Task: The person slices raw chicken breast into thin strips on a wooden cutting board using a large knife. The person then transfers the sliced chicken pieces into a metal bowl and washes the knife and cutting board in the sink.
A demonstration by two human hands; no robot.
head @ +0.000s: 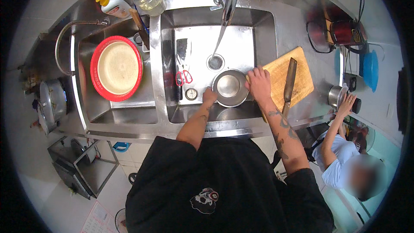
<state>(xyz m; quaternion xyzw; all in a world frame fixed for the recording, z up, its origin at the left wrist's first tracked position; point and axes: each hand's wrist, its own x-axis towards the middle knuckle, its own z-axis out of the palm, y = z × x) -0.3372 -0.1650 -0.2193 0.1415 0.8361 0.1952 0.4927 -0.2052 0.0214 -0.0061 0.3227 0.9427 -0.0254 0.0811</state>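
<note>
In the right basin of a stainless steel double sink (156,71), my left hand (210,96) grips the short handle of a metal saucepan (241,95). The pan's inside shows bare metal. My right hand (259,81) is closed over the left edge of a wooden cutting board (275,71), close to the pan's rim. The board reaches from the basin's edge onto the counter. On it lies a long knife (290,81), its handle towards me. Water runs from the faucet (230,3) onto the drain (215,62), just beyond the pan.
Red-handled scissors (184,77) and a round drain strainer (191,94) lie in the right basin. The left basin holds a red-rimmed basin (116,68). A pump bottle (117,6) and a clear jar (150,1) stand behind. At right, another person's hand (346,105) touches a metal pot (335,96).
</note>
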